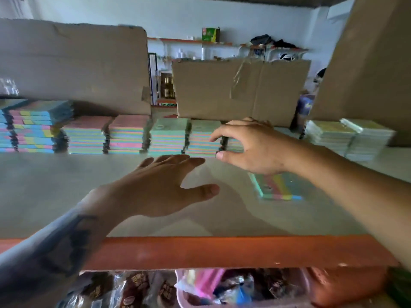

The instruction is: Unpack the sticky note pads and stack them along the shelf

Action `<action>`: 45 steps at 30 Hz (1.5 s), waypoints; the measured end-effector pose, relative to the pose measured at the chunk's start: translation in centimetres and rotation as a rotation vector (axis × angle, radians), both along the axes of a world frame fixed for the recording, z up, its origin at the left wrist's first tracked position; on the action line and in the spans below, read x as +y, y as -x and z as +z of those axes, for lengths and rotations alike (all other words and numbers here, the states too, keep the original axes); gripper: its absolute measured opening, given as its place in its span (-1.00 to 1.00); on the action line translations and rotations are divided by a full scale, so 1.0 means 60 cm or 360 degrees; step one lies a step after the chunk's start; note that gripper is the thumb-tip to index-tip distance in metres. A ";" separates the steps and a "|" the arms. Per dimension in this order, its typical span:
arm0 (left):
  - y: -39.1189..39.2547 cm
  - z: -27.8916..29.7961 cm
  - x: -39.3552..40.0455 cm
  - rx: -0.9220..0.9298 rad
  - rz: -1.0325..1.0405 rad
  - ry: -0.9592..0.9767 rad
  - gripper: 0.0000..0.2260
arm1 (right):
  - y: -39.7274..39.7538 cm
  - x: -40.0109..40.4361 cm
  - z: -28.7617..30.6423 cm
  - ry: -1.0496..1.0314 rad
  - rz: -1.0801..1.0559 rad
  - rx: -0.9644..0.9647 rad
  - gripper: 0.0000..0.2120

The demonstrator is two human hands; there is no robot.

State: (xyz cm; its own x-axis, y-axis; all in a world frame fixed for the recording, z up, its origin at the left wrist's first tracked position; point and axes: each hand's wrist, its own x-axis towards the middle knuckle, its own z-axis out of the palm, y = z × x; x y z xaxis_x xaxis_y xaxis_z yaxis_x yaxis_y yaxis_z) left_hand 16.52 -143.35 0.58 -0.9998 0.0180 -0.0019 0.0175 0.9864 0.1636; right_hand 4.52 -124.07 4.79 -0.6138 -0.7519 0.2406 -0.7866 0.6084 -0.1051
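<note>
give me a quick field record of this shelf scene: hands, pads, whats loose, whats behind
left hand: left hand open, fingers spread above the shelf, holding nothing
right hand: right hand curled round the rightmost stack in the row
row of stacks: pastel sticky note stacks side by side along the shelf back
loose pad: one rainbow pad lying flat by the right forearm
far right: pale stacks, apart from the row
behind: cardboard boxes

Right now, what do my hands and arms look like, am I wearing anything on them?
Both are bare: no gloves, sleeves, rings or watch visible. The left hand joins a forearm carrying a large dark tattoo, its design too blurred to make out. The right hand and its forearm show no markings.
</note>
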 end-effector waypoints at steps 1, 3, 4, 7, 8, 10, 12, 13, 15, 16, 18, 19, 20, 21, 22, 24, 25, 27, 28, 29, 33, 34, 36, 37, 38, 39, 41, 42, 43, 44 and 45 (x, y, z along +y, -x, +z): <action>0.009 0.001 0.025 0.0013 -0.0013 -0.0036 -0.01 | 0.007 0.030 -0.004 -0.0006 0.0007 -0.0023 -0.65; 0.029 0.002 0.076 0.0077 -0.0007 -0.0172 -0.02 | 0.024 0.090 -0.017 -0.0040 0.0006 -0.0100 -0.69; 0.037 0.001 0.094 0.0115 0.0016 -0.0269 -0.03 | 0.032 0.112 -0.024 -0.0069 0.0003 -0.0143 -0.68; 0.057 -0.003 0.139 0.0127 0.0056 -0.0440 -0.02 | 0.049 0.171 -0.046 -0.0098 0.0010 -0.0276 -0.49; 0.061 -0.005 0.152 0.0107 0.0062 -0.0440 0.00 | 0.053 0.187 -0.051 -0.0093 0.0025 -0.0346 -0.42; 0.066 -0.009 0.166 0.0068 0.0081 -0.0413 0.03 | 0.056 0.206 -0.060 -0.0067 0.0055 -0.0486 -0.28; 0.067 -0.015 0.172 0.0051 0.0103 -0.0407 0.04 | 0.057 0.212 -0.070 -0.0026 0.0087 -0.0538 -0.31; 0.067 -0.018 0.173 0.0049 0.0113 -0.0407 0.04 | 0.057 0.214 -0.074 0.0000 0.0094 -0.0537 -0.38; 0.067 -0.023 0.173 0.0058 0.0127 -0.0412 0.05 | 0.058 0.215 -0.081 0.0074 0.0109 -0.0509 -0.45; 0.065 -0.025 0.171 0.0065 0.0137 -0.0407 0.05 | 0.060 0.216 -0.084 0.0110 0.0115 -0.0506 -0.44; 0.060 -0.027 0.165 0.0074 0.0154 -0.0389 0.09 | 0.060 0.216 -0.086 0.0152 0.0130 -0.0490 -0.41; 0.056 -0.027 0.161 0.0076 0.0164 -0.0372 0.11 | 0.060 0.216 -0.086 0.0150 0.0138 -0.0474 -0.40; 0.049 -0.027 0.154 0.0070 0.0178 -0.0335 0.11 | 0.058 0.212 -0.085 0.0145 0.0153 -0.0461 -0.41; 0.042 -0.026 0.147 0.0064 0.0190 -0.0274 0.09 | 0.056 0.209 -0.083 0.0140 0.0163 -0.0441 -0.43; 0.035 -0.025 0.138 0.0051 0.0203 -0.0205 0.08 | 0.054 0.205 -0.080 0.0138 0.0177 -0.0412 -0.45; 0.015 -0.025 0.113 0.0048 0.0251 -0.0105 0.08 | 0.046 0.187 -0.074 0.0129 0.0198 -0.0367 -0.47; 0.002 -0.024 0.097 0.0063 0.0279 -0.0082 0.08 | 0.041 0.173 -0.070 0.0118 0.0203 -0.0353 -0.46; -0.016 -0.023 0.066 0.0097 0.0337 -0.0064 0.09 | 0.029 0.147 -0.064 0.0113 0.0201 -0.0336 -0.38; -0.029 -0.022 0.045 0.0109 0.0371 -0.0065 0.09 | 0.021 0.125 -0.061 0.0122 0.0216 -0.0325 -0.32; -0.039 -0.022 0.026 0.0116 0.0402 -0.0073 0.11 | 0.015 0.108 -0.060 0.0133 0.0231 -0.0313 -0.28; -0.087 -0.017 -0.074 0.0121 0.0483 -0.0058 0.15 | -0.021 0.011 -0.053 0.0144 0.0274 -0.0298 -0.25; -0.098 -0.017 -0.099 0.0111 0.0491 -0.0070 0.13 | -0.031 -0.013 -0.052 0.0146 0.0274 -0.0298 -0.26; -0.127 -0.014 -0.161 0.0103 0.0499 -0.0121 0.11 | -0.053 -0.075 -0.050 0.0163 0.0291 -0.0286 -0.27; -0.137 -0.014 -0.190 0.0097 0.0507 -0.0166 0.11 | -0.065 -0.103 -0.047 0.0165 0.0291 -0.0281 -0.28; -0.153 -0.008 -0.226 0.0080 0.0499 -0.0214 0.12 | -0.079 -0.144 -0.046 0.0176 0.0296 -0.0281 -0.28; -0.164 -0.003 -0.249 0.0066 0.0474 -0.0254 0.10 | -0.092 -0.175 -0.045 0.0187 0.0296 -0.0290 -0.28; -0.189 0.008 -0.301 0.0081 0.0414 -0.0285 -0.06 | -0.123 -0.251 -0.046 0.0213 0.0311 -0.0303 -0.31; -0.199 0.016 -0.318 0.0077 0.0420 -0.0299 -0.14 | -0.137 -0.283 -0.047 0.0217 0.0316 -0.0310 -0.33; -0.214 0.028 -0.347 0.0063 0.0419 -0.0305 -0.20 | -0.152 -0.324 -0.049 0.0226 0.0321 -0.0315 -0.35; -0.226 0.040 -0.364 0.0055 0.0387 -0.0305 -0.22 | -0.165 -0.353 -0.050 0.0233 0.0318 -0.0321 -0.37; -0.238 0.049 -0.391 0.0012 0.0367 -0.0308 -0.22 | -0.179 -0.391 -0.052 0.0248 0.0315 -0.0332 -0.36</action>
State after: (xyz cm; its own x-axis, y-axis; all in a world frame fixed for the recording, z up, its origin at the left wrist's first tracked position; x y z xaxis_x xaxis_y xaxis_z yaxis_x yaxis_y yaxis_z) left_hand 30.78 -166.83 3.50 -0.9775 -0.2103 -0.0133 -0.2016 0.9150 0.3495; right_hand 15.23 -147.51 1.64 -0.5076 -0.8255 0.2467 -0.8397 0.4097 -0.3565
